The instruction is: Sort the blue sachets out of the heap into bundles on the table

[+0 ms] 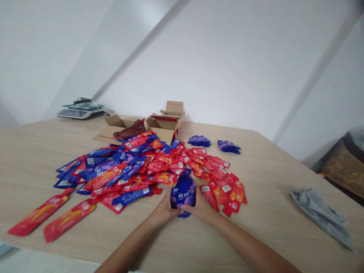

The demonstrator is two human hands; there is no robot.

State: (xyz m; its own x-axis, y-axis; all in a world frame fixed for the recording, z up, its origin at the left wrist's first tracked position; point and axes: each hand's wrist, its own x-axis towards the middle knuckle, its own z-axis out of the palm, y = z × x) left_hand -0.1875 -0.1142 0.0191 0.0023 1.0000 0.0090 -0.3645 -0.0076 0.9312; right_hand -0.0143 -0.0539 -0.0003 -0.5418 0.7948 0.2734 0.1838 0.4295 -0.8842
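A stack of blue-purple pouches [185,192] stands upright between my hands, close to the front of the table. My left hand [167,207] grips its left side, and my right hand [201,206] grips its right side with the thumb across the front. Behind and left of the stack spreads a large heap of mixed red and blue pouches [133,163]. Loose red pouches [227,189] lie just right of my right hand. Two small blue bundles, one bundle [199,141] and another bundle [229,146], rest farther back on the right.
Open cardboard boxes [162,125] stand behind the heap, with a brown cloth [129,131] over one. A scale [81,113] sits at the back left. Two red pouches [68,220] lie near the front left edge. A grey cloth [320,214] lies at right.
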